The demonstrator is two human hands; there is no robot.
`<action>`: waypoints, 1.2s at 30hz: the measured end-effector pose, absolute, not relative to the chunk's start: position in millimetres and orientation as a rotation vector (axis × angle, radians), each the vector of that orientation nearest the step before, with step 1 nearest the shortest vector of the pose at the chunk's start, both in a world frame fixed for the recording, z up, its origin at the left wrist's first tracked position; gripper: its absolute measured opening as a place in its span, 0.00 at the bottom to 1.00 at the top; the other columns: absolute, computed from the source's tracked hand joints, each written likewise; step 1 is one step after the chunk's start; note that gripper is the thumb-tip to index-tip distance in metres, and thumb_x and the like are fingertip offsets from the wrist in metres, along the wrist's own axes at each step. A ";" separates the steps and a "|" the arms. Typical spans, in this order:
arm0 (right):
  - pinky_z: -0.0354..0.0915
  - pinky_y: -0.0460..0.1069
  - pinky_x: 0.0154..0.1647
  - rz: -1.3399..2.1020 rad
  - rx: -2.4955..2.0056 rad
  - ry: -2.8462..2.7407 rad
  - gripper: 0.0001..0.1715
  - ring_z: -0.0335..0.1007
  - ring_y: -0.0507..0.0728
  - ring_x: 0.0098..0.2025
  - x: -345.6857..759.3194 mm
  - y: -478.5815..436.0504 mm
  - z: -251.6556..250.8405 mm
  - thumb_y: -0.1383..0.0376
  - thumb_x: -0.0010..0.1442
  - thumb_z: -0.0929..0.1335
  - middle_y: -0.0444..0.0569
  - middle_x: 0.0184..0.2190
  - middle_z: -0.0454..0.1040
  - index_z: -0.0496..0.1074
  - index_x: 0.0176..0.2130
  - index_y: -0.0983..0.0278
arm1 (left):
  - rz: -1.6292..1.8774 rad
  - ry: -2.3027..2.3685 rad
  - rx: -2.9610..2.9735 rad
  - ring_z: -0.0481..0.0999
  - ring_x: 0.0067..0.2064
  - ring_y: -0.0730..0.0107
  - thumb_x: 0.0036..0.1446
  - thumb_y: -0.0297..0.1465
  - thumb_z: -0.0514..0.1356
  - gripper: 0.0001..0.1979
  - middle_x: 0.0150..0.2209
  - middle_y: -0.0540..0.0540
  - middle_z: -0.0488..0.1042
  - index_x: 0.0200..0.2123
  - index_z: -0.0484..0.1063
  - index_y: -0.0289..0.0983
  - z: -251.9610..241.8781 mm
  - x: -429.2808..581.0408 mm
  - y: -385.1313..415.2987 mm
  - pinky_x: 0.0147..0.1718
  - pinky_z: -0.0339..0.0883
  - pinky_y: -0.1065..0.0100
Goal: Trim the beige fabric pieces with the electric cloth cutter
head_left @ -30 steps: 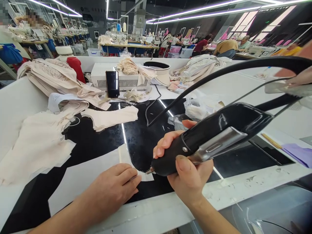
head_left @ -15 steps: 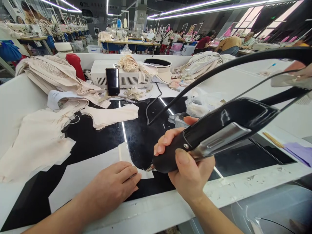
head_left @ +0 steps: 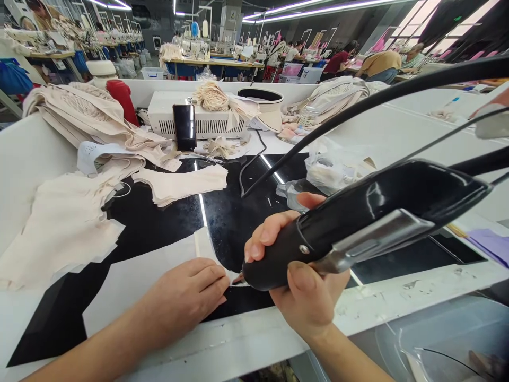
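My right hand [head_left: 304,292] is wrapped round a black corded hand tool [head_left: 382,212], with the thumb at its silver lever [head_left: 377,239]. The tool's small metal tip [head_left: 238,278] points left and meets the narrow edge of a white fabric piece [head_left: 139,281], right beside my left fingertips. My left hand [head_left: 191,292] rests on that piece with its fingers bent and held together, pressing it to the black work surface [head_left: 222,207]. The left thumb is hidden. A cream strip [head_left: 202,243] lies across the piece's upper corner.
Stacked cream fabric pieces [head_left: 59,228] lie left, another cream stack [head_left: 181,183] in the middle. A phone [head_left: 185,127] leans on a vented white box [head_left: 165,114]. Plastic bags [head_left: 334,164] sit behind the tool. The thick cable [head_left: 369,95] arches across the right side.
The tool's rear end has swung right and its tip has shifted slightly left along the fabric edge. My left hand has barely moved. The whole view has shifted a little.
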State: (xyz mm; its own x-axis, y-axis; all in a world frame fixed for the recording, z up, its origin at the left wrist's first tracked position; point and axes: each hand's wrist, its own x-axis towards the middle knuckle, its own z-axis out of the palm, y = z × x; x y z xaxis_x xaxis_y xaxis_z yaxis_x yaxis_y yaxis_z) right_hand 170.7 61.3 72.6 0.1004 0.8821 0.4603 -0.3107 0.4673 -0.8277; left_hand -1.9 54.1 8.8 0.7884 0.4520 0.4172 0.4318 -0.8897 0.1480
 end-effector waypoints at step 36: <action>0.67 0.51 0.26 0.895 -0.580 -1.168 0.22 0.68 0.53 0.27 185.0 60.5 69.2 0.59 0.61 0.74 0.41 0.33 0.70 0.65 0.52 0.53 | 0.700 0.726 2.893 0.77 0.44 0.60 0.71 0.27 0.52 0.10 0.42 0.40 0.76 0.48 0.71 0.29 12.4 -3.4 55.0 0.47 0.77 0.59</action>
State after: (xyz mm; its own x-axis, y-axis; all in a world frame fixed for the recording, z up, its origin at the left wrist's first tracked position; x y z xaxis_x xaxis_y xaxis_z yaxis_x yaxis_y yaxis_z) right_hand 185.0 60.5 69.2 0.1248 0.8396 0.5286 -0.2920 0.5403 -0.7892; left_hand -3.4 55.0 12.4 0.7834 0.4648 0.4125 0.4293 -0.8847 0.1815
